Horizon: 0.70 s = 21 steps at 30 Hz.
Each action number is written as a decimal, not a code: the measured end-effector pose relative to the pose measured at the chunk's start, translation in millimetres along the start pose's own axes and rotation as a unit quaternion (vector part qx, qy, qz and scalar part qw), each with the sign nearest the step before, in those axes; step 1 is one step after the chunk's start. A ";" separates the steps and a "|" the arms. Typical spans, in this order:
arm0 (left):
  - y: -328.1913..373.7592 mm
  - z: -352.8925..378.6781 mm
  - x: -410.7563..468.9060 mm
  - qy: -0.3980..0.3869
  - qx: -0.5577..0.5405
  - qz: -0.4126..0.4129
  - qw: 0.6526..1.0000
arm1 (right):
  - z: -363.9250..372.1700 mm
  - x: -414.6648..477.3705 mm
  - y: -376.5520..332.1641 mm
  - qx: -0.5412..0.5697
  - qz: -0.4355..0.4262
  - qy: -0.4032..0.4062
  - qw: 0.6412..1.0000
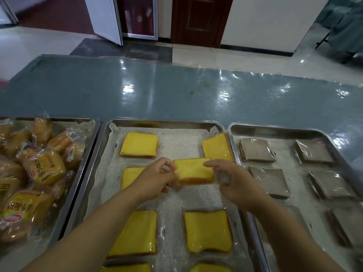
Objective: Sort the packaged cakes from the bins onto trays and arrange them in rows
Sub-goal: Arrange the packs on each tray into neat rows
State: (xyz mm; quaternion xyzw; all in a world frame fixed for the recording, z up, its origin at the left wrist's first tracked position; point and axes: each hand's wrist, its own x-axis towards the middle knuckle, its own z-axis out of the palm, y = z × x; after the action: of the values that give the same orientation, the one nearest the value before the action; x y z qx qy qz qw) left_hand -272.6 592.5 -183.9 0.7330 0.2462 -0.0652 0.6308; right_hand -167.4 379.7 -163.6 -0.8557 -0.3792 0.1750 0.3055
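Observation:
I hold one wrapped yellow cake (pixel 193 170) just above the middle tray (pixel 110 132), between its two columns. My left hand (pixel 157 177) pinches the clear wrapper at its left end, and my right hand (pixel 233 180) pinches the wrapper at its right end. Other yellow cakes lie flat on the tray's white mesh liner: one at the far left (pixel 139 144), one tilted against the far right rim (pixel 217 147), two nearer me (pixel 135 233) (pixel 207 231). My left hand partly hides another one (pixel 130 176).
The left tray (pixel 86 154) holds a loose heap of wrapped golden bread rolls (pixel 45 165). On the right tray (pixel 275 129), wrapped brown cakes (pixel 255 150) lie in two columns. A blue table (pixel 176 91) under shiny plastic runs beyond the trays.

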 end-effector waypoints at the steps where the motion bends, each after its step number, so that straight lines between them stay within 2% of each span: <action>1: -5.2 2.3 -0.2 -0.013 0.020 -0.006 1.000 | -2.4 -0.5 4.0 0.002 0.004 0.004 1.000; 4: -16.1 8.1 -1.5 -0.011 0.065 0.000 0.998 | -11.8 -0.1 10.7 0.038 0.049 0.005 0.998; 7: -19.1 10.8 -0.7 -0.006 0.068 0.013 0.998 | -15.9 6.7 13.7 -0.006 0.084 0.111 0.990; 9: -18.6 11.0 -1.0 -0.015 0.066 0.018 0.998 | -15.0 17.0 17.6 -0.048 0.142 0.167 0.974; 13: -20.1 9.8 -1.5 -0.023 0.070 0.022 0.997 | -9.9 36.9 25.5 -0.061 0.247 0.117 0.960; 15: -20.1 9.6 -1.6 -0.024 0.084 0.023 0.996 | -8.1 41.3 25.3 -0.076 0.248 0.116 0.959; 21: -15.8 16.1 -0.4 -0.035 0.045 0.031 0.998 | -19.3 52.3 17.5 -0.094 0.170 0.265 0.945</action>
State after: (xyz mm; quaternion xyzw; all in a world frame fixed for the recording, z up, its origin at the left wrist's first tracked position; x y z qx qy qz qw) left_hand -276.5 578.3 -201.0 0.7650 0.1980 -0.0828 0.6072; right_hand -113.6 402.5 -164.2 -0.9477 -0.1479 -0.0449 0.2792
